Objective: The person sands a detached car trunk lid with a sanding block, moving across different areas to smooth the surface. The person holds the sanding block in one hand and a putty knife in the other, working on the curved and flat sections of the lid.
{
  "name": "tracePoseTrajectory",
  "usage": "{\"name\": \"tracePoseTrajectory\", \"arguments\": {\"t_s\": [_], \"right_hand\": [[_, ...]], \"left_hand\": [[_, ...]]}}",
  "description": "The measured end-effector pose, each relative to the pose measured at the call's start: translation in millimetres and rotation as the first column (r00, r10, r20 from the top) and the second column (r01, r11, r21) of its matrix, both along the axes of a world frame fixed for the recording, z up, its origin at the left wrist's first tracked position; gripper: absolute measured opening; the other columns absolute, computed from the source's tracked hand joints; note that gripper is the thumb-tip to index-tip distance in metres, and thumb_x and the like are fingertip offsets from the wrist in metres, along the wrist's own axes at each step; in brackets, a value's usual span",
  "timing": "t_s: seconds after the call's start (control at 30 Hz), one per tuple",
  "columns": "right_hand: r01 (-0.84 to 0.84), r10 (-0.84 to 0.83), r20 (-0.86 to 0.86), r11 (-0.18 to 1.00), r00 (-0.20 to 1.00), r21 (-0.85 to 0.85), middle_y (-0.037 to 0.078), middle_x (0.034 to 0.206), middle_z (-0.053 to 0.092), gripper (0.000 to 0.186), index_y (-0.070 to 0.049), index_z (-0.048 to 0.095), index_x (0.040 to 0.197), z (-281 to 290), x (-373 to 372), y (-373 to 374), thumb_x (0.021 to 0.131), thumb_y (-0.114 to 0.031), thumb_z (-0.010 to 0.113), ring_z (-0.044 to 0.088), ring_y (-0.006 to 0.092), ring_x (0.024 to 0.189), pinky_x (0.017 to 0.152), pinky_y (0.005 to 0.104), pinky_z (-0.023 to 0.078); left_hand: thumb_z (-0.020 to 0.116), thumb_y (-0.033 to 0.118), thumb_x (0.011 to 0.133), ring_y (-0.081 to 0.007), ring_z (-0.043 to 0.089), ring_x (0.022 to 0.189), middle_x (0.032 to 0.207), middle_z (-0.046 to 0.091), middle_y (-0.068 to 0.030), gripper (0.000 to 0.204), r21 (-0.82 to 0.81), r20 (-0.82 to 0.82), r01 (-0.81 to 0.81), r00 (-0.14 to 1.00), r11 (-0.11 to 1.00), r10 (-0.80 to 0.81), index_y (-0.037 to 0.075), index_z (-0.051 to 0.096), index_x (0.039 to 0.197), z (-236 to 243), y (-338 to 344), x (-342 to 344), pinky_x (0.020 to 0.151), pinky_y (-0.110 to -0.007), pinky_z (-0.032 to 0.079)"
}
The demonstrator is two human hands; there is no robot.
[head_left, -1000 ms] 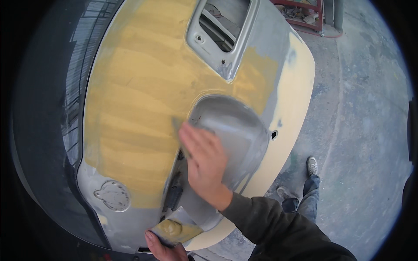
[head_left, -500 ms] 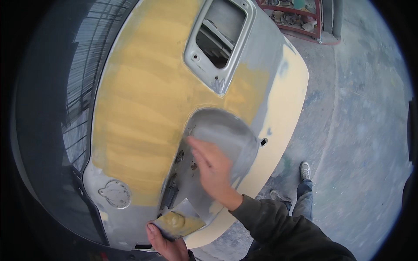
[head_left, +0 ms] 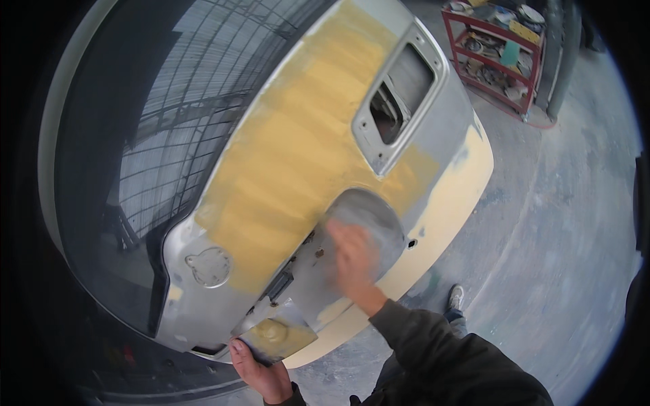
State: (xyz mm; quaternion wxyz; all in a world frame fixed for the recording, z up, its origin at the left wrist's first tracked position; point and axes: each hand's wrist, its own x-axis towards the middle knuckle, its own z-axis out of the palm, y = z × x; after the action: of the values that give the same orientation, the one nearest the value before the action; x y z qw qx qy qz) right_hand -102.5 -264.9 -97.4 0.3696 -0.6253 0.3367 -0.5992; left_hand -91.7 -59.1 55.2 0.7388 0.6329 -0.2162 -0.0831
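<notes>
A car body panel (head_left: 284, 128), coated in patchy yellow filler over grey, has a window-like opening and a rounded grey recess (head_left: 372, 213). My right hand (head_left: 349, 247) is blurred by motion at the yellow edge beside this recess, fingers together on something thin and indistinct. My left hand (head_left: 261, 369) grips a flat mixing plate (head_left: 294, 331) with a lump of yellow paste on it, thumb at its left edge, over the panel's lower part. Below the recess runs a long slot (head_left: 281, 284) with dark fittings.
Dark glossy glass (head_left: 176, 101) borders the panel on the left, reflecting a roof frame. A red shelved trolley (head_left: 494, 74) with assorted items stands at top right beside upright grey pipes (head_left: 562, 61). The grey floor (head_left: 555, 223) shows at right, with my shoe (head_left: 456, 298) below the panel.
The view has shifted, showing more glass and trolley, with the panel more slanted. My right hand has moved along the yellow edge by the recess. The plate remains in my left hand.
</notes>
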Motion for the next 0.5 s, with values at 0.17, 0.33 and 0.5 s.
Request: {"name": "tracePoseTrajectory", "arguments": {"t_s": [0.17, 0.33, 0.5], "right_hand": [[0.136, -0.135, -0.065, 0.991, 0.989, 0.013, 0.009, 0.128, 0.074, 0.052, -0.009, 0.075, 0.128, 26.5, -11.6, -47.0, 0.080, 0.009, 0.064, 0.067, 0.0328, 0.113, 0.094, 0.0412, 0.055], [-0.160, 0.139, -0.135, 0.975, 0.981, -0.157, 0.010, 0.122, 0.074, 0.055, -0.008, 0.074, 0.129, 18.8, -8.4, 2.6, 0.078, 0.013, 0.065, 0.067, 0.0335, 0.110, 0.093, 0.0409, 0.055], [0.033, -0.037, -0.055, 0.997, 0.998, -0.068, 0.010, 0.126, 0.072, 0.055, -0.010, 0.074, 0.127, 26.1, -18.9, -30.3, 0.076, 0.009, 0.067, 0.067, 0.0335, 0.111, 0.090, 0.0434, 0.055]], "left_hand": [[0.055, 0.032, 0.115, -0.0195, 0.065, 0.114, 0.124, 0.067, -0.0089, 0.035, -0.088, 0.038, -0.002, 0.999, 0.996, 0.005, 0.001, 0.060, 0.129, 4.5, 32.6, -11.6, 0.105, -0.037, 0.051], [0.056, 0.032, 0.114, -0.0190, 0.065, 0.115, 0.125, 0.067, -0.0081, 0.036, -0.107, -0.007, -0.208, 0.978, 0.972, 0.208, 0.000, 0.059, 0.132, 9.8, 26.8, -34.5, 0.105, -0.037, 0.051], [0.056, 0.031, 0.114, -0.0179, 0.064, 0.116, 0.126, 0.066, -0.0072, 0.034, -0.137, -0.014, -0.296, 0.955, 0.945, 0.297, 0.001, 0.058, 0.130, 8.8, 43.4, -41.2, 0.105, -0.037, 0.051]]}}
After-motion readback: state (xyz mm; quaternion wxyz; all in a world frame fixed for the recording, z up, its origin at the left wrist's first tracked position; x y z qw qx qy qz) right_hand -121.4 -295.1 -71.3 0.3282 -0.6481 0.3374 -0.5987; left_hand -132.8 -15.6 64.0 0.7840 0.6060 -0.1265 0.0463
